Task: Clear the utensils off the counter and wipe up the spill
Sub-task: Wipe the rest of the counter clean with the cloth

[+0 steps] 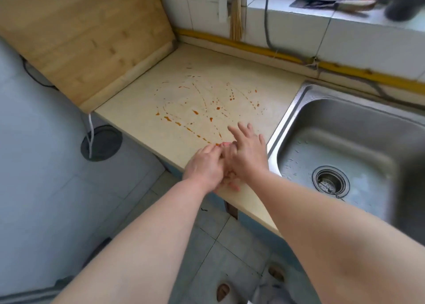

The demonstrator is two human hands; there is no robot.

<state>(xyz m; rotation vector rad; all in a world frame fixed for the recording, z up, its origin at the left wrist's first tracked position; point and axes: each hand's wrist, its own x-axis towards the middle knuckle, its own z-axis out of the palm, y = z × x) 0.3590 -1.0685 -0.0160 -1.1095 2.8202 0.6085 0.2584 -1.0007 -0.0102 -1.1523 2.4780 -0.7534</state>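
- Head view: my left grip [204, 165] and right grip [248, 154] meet at the front edge of the surface [138, 101], at the near end of the orange spill [202, 105].
- The right grip is wide, fingers spread. The left grip's fingers are curled against it, and I cannot tell whether they hold anything.
- I see no utensils or cloth on the surface, so I judge wiping is next: sweep the streaks toward the sink [296, 101].
- The sink holds only water drops and a drain strainer [331, 181].
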